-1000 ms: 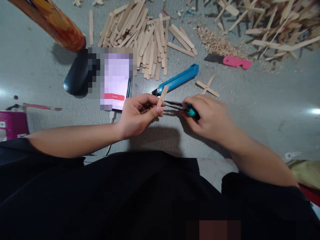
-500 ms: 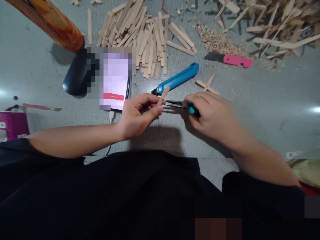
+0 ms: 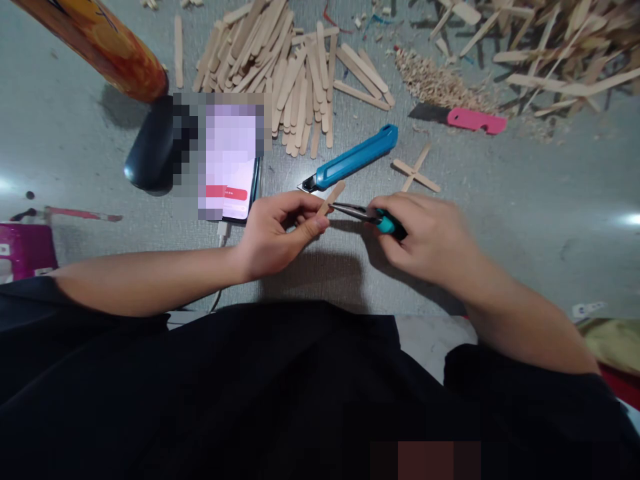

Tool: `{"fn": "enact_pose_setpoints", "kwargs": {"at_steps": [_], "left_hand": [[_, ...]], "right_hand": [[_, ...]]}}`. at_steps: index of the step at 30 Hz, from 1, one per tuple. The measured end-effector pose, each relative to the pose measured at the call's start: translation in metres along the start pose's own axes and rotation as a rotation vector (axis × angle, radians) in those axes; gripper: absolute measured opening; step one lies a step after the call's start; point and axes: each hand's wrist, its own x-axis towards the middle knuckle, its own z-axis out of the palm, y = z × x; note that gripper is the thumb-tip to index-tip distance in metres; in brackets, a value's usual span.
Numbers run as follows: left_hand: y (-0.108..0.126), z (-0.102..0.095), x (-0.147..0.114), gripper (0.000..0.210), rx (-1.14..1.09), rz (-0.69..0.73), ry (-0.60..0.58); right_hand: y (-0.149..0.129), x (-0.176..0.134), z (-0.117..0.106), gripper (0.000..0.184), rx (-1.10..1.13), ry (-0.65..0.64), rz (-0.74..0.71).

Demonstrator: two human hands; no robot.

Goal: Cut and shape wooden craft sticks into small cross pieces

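My left hand (image 3: 285, 233) pinches a wooden craft stick (image 3: 334, 195) between thumb and fingers, its rounded end pointing up and to the right. My right hand (image 3: 425, 230) is wrapped round the teal and black handles of needle-nose pliers (image 3: 357, 212). The pliers' jaws reach left to the edge of the stick; whether they grip it I cannot tell. Just beyond the hands lies a blue utility knife (image 3: 357, 157) with its blade tip showing. A small cross of craft sticks (image 3: 414, 172) rests beyond my right hand.
Piled craft sticks (image 3: 250, 47) lie at the back, with wood shavings (image 3: 440, 83) and a pink-handled blade (image 3: 475, 121) to their right. Many crossed sticks (image 3: 565, 53) fill the far right. A phone (image 3: 233, 173), a black mouse (image 3: 155, 150) and an orange canister (image 3: 120, 57) stand left.
The stick and my left fingertips have shifted slightly down and right. The pliers have tilted a little, their handles lower, and my right hand has moved slightly.
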Motion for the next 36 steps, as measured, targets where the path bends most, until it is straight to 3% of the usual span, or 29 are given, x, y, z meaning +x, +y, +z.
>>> {"fn": "enact_pose_setpoints", "kwargs": {"at_steps": [23, 30, 36], "left_hand": [[0.0013, 0.0018, -0.0004, 0.013, 0.087, 0.037, 0.034], [0.0022, 0.0005, -0.0016, 0.019, 0.091, 0.048, 0.001], [0.0036, -0.0013, -0.0035, 0.031, 0.054, -0.045, -0.027]], "right_hand": [[-0.0025, -0.0005, 0.0032, 0.018, 0.072, -0.008, 0.006], [-0.0042, -0.0001, 0.0051, 0.016, 0.067, -0.019, 0.036], [-0.0041, -0.0008, 0.0079, 0.015, 0.03, -0.024, 0.022]]}}
